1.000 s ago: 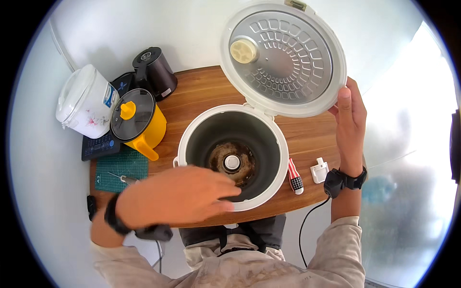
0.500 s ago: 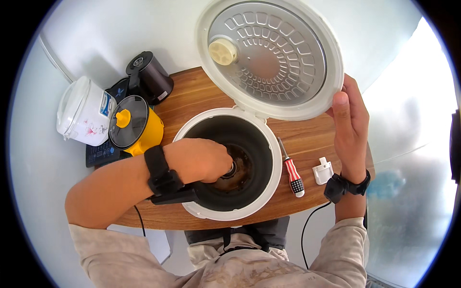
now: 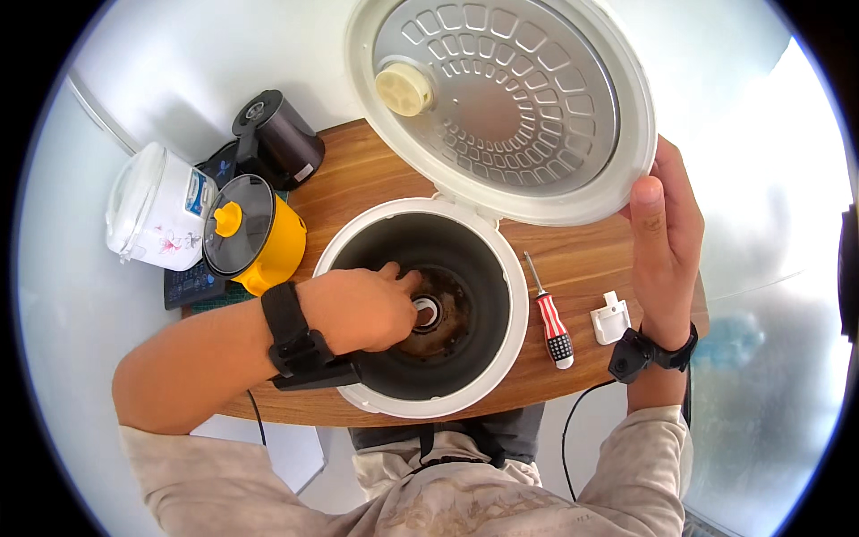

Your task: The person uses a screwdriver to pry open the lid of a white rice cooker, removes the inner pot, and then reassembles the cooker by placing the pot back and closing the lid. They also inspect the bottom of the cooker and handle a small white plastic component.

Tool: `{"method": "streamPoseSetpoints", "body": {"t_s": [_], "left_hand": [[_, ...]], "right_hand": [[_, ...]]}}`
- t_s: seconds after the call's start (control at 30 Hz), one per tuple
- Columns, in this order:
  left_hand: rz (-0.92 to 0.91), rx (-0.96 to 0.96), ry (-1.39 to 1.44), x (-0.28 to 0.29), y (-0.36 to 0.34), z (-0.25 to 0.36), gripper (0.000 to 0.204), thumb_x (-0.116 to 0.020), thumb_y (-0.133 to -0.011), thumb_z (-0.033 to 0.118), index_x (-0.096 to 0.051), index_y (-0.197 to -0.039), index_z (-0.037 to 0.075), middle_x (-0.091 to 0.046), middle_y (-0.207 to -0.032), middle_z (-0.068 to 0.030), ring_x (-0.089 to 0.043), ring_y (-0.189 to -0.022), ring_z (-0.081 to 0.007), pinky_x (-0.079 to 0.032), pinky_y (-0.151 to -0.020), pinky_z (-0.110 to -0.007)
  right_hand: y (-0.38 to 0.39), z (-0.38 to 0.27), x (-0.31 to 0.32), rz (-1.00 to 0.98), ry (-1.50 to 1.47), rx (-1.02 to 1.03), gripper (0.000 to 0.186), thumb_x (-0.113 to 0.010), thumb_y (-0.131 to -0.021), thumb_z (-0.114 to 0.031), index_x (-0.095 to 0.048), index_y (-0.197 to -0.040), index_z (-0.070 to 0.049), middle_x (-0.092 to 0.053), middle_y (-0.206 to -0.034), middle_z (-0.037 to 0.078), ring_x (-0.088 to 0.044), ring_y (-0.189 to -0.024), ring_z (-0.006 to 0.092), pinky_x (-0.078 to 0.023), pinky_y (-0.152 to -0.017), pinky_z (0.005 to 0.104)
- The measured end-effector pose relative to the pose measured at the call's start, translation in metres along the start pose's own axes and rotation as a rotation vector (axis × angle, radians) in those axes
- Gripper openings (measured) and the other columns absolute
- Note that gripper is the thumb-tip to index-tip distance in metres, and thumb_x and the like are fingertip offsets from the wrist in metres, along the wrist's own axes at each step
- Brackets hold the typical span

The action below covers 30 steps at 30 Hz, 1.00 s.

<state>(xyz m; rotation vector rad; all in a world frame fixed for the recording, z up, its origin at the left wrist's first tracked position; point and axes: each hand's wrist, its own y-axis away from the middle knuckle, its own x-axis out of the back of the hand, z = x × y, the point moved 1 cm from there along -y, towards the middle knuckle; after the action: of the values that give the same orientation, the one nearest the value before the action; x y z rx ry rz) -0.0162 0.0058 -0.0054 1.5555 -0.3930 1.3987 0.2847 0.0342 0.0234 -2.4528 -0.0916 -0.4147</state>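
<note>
- left hand (image 3: pixel 362 309): reaches inside the cooker (image 3: pixel 516 313), fingers parted; one fingertip is at the white centre piece (image 3: pixel 432 307) in its bottom. whether the fingers grip this piece cannot be told.
- right hand (image 3: pixel 667 242): grips the lid (image 3: pixel 510 98) by its right edge, thumb on the near face, the other fingers partly hidden behind.
- cooker: stands open on the wooden surface (image 3: pixel 586 259), directly in front of the person; grey inner wall, white rim, brown staining (image 3: pixel 454 336) around the centre piece.
- lid: raised at the hinge on the far side of the rim; metal inner plate with rings of embossed cells and a cream round cap (image 3: pixel 403 89).
- black wrist straps: one on each wrist.
- screwdriver (image 3: pixel 552 327): lies just right of the cooker, shaft pointing away from the person; handle striped red and white, with a dark spotted section.
- white plastic part (image 3: pixel 610 322): lies right of the screwdriver, near the right wrist.
- yellow pot (image 3: pixel 284 237): left of the cooker, dark lid with yellow knob.
- white floral pot (image 3: pixel 161 215): beside the yellow pot, farther left.
- dark kettle (image 3: pixel 291 148): behind both pots.
</note>
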Motion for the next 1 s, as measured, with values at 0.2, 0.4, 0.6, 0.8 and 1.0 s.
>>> {"method": "streamPoseSetpoints", "body": {"t_s": [0.2, 0.4, 0.6, 0.8, 1.0], "left_hand": [[-0.116, 0.021, 0.033, 0.009, -0.014, 0.003, 0.028, -0.071, -0.082, 0.014, -0.075, -0.106, 0.0, -0.06, -0.128, -0.0307, -0.065, -0.108, -0.0441, -0.058, -0.086, -0.043], [-0.122, 0.063, 0.05, 0.013, -0.026, 0.013, 0.028, -0.08, -0.08, 0.022, -0.077, -0.099, 0.002, -0.06, -0.117, -0.0307, -0.069, -0.1, -0.0424, -0.058, -0.088, -0.044], [-0.123, 0.082, 0.047, 0.016, -0.028, 0.01, 0.024, -0.081, -0.078, 0.018, -0.077, -0.096, 0.002, -0.061, -0.115, -0.0301, -0.072, -0.089, -0.0399, -0.059, -0.083, -0.045], [-0.008, 0.034, 0.142, 0.01, -0.026, -0.005, 0.017, -0.071, -0.081, 0.011, -0.079, -0.095, 0.005, -0.065, -0.108, -0.0263, -0.07, -0.089, -0.0439, -0.058, -0.082, -0.048], [-0.103, 0.11, 0.097, 0.016, -0.03, -0.004, 0.02, -0.065, -0.091, 0.017, -0.08, -0.102, 0.011, -0.066, -0.11, -0.0156, -0.065, -0.104, -0.035, -0.054, -0.092, -0.044]], "right_hand": [[-0.001, 0.003, -0.001, 0.002, 0.005, 0.037, 0.063, -0.047, -0.109, -0.05, -0.052, -0.144, 0.002, -0.065, -0.126, 0.009, -0.063, -0.113, 0.0152, -0.053, -0.095, 0.0315], [-0.001, 0.006, -0.004, 0.037, -0.088, 0.06, 0.053, -0.051, -0.11, -0.042, -0.055, -0.142, 0.001, -0.068, -0.124, 0.01, -0.062, -0.112, 0.0148, -0.049, -0.096, 0.0295], [0.0, 0.007, -0.007, 0.065, -0.129, 0.083, 0.048, -0.053, -0.11, -0.036, -0.056, -0.141, 0.0, -0.07, -0.122, 0.01, -0.062, -0.109, 0.0145, -0.047, -0.095, 0.0287], [0.001, 0.001, -0.005, 0.054, -0.042, -0.017, 0.057, -0.047, -0.111, -0.045, -0.054, -0.145, 0.001, -0.066, -0.129, 0.011, -0.064, -0.118, 0.0181, -0.052, -0.102, 0.0352], [-0.002, -0.005, -0.005, 0.087, -0.029, -0.017, 0.049, -0.053, -0.109, -0.038, -0.056, -0.143, -0.002, -0.068, -0.127, 0.012, -0.065, -0.112, 0.0184, -0.051, -0.099, 0.0336]]}}
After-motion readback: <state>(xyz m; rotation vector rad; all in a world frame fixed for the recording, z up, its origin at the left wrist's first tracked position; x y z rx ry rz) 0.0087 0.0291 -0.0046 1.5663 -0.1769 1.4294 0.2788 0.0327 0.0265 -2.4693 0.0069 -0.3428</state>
